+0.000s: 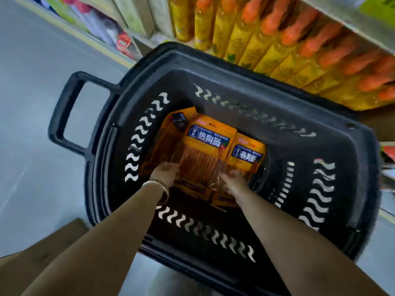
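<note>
Inside the basket point(213, 58), left hand point(165, 174) and right hand point(234, 181) each pinch the orange packet point(205, 150) by its near corners. Other packets point(245, 151) lie beside it

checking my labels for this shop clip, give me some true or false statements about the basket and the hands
1. The basket is black. True.
2. The left hand and the right hand are both at the middle orange pack inside the basket. True.
3. The bracelet sits on the right wrist. False: it is on the left wrist.
4. The shelf bottles have blue caps. False: their caps are orange.
5. Only one pack lies in the basket. False: at least three orange packs show.
</note>
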The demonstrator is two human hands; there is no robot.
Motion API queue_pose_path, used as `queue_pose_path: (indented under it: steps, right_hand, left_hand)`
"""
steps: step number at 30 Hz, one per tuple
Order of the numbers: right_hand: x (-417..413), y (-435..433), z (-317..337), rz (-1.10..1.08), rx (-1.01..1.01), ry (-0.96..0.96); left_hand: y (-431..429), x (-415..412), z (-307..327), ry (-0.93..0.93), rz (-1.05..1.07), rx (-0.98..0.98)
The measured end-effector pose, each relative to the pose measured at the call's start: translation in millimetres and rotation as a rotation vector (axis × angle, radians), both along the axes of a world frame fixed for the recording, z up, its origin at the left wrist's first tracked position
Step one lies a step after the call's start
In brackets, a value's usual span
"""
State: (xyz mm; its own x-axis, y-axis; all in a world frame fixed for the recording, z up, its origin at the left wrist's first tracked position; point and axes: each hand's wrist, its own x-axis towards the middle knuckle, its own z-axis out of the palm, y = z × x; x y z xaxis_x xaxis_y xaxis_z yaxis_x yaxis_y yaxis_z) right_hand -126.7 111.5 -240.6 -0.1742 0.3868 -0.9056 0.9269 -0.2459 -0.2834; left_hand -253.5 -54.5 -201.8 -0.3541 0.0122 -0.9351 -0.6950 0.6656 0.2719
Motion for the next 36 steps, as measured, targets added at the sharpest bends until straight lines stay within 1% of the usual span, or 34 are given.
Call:
queue_pose_path:
  steps: [2,4,6,8,10,13,15,17,19,23,25,26,27,29,31,32,34,36]
  right_hand:
    - [-7.7,-9.8,-17.7,-0.069,0.036,-0.013]
    - [-15.3,-18.3,-28.7,-0.180,0.087,0.034]
    - [-18.4,-25.8,-36.0,-0.159,0.115,0.083]
    - [-17.8,-31.4,-37.1,-0.104,0.124,0.072]
    - [-13.7,-34.1,-33.1,-0.131,0.181,0.071]
    - [0.1,-32.4,-16.4,-0.239,0.328,0.171]
    - [11.6,-26.3,0.9,-0.329,0.328,0.280]
    - [21.4,-17.4,20.0,-0.371,0.233,0.352]
    - [27.1,-7.9,35.2,-0.390,0.069,0.358]
    - [27.3,1.4,45.0,-0.374,-0.303,0.408]
    - [19.2,0.7,39.7,-0.343,-0.403,0.379]
    - [14.9,-0.3,34.8,-0.309,-0.407,0.356]
    - [10.8,-0.6,29.1,-0.262,-0.365,0.332]
    - [7.9,3.4,11.6,-0.218,-0.151,0.271]
    - [13.7,14.2,-9.0,-0.298,0.099,0.212]
    - [18.2,21.3,-20.0,-0.335,0.191,0.185]
    - [27.7,33.4,-41.1,-0.325,0.277,0.103]
    - [35.5,39.2,-58.6,-0.210,0.277,0.010]
  left_hand:
    - [2.6,3.3,-6.6,-0.056,-0.034,0.012]
    - [8.7,3.3,-12.3,-0.068,0.027,0.057]
    - [14.9,1.1,-10.9,-0.021,0.085,0.085]
    - [14.8,-1.3,-12.1,0.029,0.095,0.084]
    - [12.6,-2.4,-12.6,0.050,0.094,0.058]
    - [9.6,-2.8,-13.6,0.056,0.091,0.041]
    - [9.4,-1.4,-12.9,0.050,0.097,0.050]
    - [10.0,0.7,-12.8,0.038,0.105,0.058]
    - [10.5,0.4,-12.0,0.017,0.086,0.087]
    - [12.7,1.1,-1.9,-0.144,0.028,0.220]
    - [13.7,4.0,-1.0,-0.180,0.006,0.224]
    - [13.8,5.7,-3.3,-0.171,0.005,0.212]
    - [14.0,6.8,-6.5,-0.152,0.015,0.201]
    - [14.5,8.6,-13.8,-0.092,0.044,0.183]
    - [12.9,8.7,-23.1,-0.011,0.020,0.138]
    - [12.4,7.5,-27.2,0.007,0.018,0.118]
    - [10.7,4.2,-34.8,-0.005,0.040,0.086]
    - [10.5,0.1,-39.4,-0.020,0.047,0.067]
